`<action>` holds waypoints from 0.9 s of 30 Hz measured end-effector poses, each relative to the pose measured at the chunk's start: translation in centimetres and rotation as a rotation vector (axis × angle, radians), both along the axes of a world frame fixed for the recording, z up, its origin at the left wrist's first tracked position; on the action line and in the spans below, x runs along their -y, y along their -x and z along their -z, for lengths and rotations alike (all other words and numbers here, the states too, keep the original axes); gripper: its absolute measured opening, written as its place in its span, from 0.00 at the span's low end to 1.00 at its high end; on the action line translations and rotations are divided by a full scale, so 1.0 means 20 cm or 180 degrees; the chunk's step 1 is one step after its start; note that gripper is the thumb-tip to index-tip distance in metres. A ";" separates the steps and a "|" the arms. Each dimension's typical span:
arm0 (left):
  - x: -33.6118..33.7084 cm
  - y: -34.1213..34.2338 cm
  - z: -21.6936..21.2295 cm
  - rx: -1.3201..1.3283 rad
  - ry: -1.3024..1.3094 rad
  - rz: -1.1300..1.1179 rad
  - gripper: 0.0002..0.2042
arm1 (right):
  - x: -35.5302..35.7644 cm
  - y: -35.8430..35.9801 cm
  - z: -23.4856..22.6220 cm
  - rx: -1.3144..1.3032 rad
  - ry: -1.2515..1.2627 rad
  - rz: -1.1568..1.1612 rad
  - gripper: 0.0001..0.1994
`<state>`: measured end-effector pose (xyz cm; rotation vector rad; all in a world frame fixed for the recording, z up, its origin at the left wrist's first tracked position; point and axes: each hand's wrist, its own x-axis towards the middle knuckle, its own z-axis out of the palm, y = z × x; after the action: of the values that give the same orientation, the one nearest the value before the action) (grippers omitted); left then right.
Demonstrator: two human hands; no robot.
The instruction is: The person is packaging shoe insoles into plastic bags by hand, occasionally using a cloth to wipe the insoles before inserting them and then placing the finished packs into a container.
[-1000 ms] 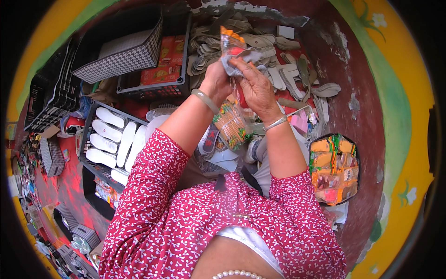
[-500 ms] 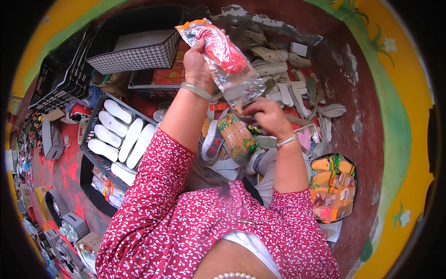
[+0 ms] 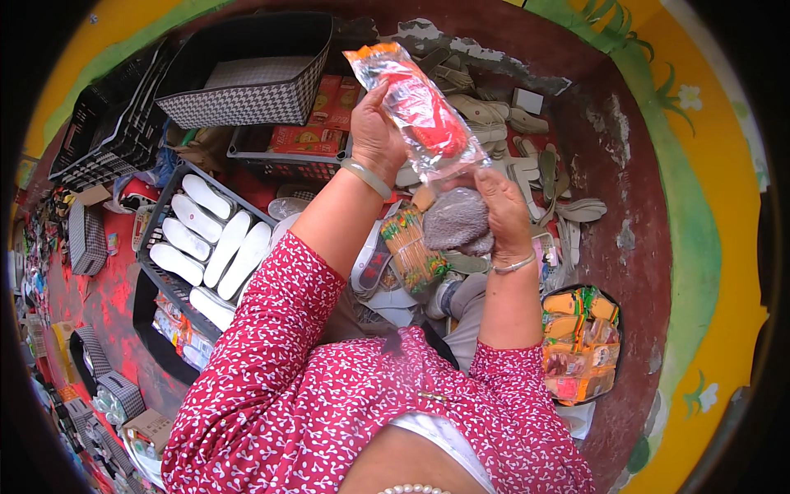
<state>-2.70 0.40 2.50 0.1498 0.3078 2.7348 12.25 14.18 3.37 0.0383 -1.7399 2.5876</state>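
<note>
Your left hand (image 3: 374, 132) holds the bag (image 3: 420, 111) up, grip pinching its left edge, thumb side toward you. Bag: clear crinkly plastic, orange strip at top, red stuff inside, lower end empty & see-through. It tilts, top to upper left, bottom to lower right. Your right hand (image 3: 504, 210) meets the bag's bottom end; fingers curled at the plastic, w/ a grey knit pad (image 3: 457, 221) just under the bag, against your palm. Can't tell if that grip pinches bag or pad. Left of the bag, lower down: tray (image 3: 160, 276) w/ white insoles (image 3: 216, 247). Right of the bag & well below: bin (image 3: 613, 354) of orange packs.
</note>
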 end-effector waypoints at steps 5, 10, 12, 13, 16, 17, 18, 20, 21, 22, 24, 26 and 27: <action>-0.07 -0.02 0.13 0.0866 0.0719 -0.0004 0.12 | -0.18 -0.06 -0.09 -0.0772 -0.1166 0.0221 0.16; -0.07 0.03 0.26 0.0431 0.2805 -0.0524 0.14 | -0.30 -0.12 -0.14 -0.0772 -0.1362 0.0535 0.16; -0.08 -0.01 0.17 -0.0087 0.2567 0.0051 0.18 | -0.34 -0.15 -0.14 -0.0621 -0.1344 0.0411 0.16; -0.07 -0.03 0.11 -0.0338 0.2435 0.0337 0.21 | -0.36 -0.17 -0.14 -0.0540 -0.1334 0.0348 0.15; -0.06 -0.13 -0.01 -0.1829 0.2477 0.1241 0.25 | -0.38 -0.19 -0.15 -0.0360 -0.1260 -0.0002 0.16; -0.06 -0.16 -0.03 -0.2334 0.2448 0.1497 0.26 | -0.38 -0.19 -0.14 -0.0343 -0.1191 -0.0242 0.16; -0.07 -0.19 -0.02 -0.2575 0.2245 0.1817 0.27 | -0.38 -0.20 -0.14 -0.0325 -0.1121 -0.0479 0.16; -0.07 -0.23 -0.06 -0.2630 0.1941 0.2768 0.31 | -0.37 -0.18 -0.14 -0.0459 -0.1141 -0.0939 0.15; -0.08 -0.24 -0.03 -0.2620 0.1745 0.2967 0.30 | -0.37 -0.17 -0.15 -0.0449 -0.1195 -0.1066 0.15; -0.09 -0.24 -0.01 -0.2688 0.1924 0.3268 0.30 | -0.37 -0.17 -0.15 -0.0440 -0.1251 -0.1194 0.14; -0.09 -0.24 -0.01 -0.2738 0.2121 0.3623 0.25 | -0.35 -0.17 -0.16 -0.0394 -0.1157 -0.1195 0.13; -0.09 -0.22 0.02 -0.2805 0.2342 0.3529 0.18 | -0.41 -0.16 -0.10 -0.0366 -0.1283 -0.0908 0.15; -0.09 -0.21 0.03 -0.2837 0.2451 0.3477 0.15 | -0.43 -0.15 -0.08 -0.0351 -0.1345 -0.0767 0.17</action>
<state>1.50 2.21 1.91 0.9648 1.0789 1.2213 15.21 22.82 4.88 0.4121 -2.3264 2.2481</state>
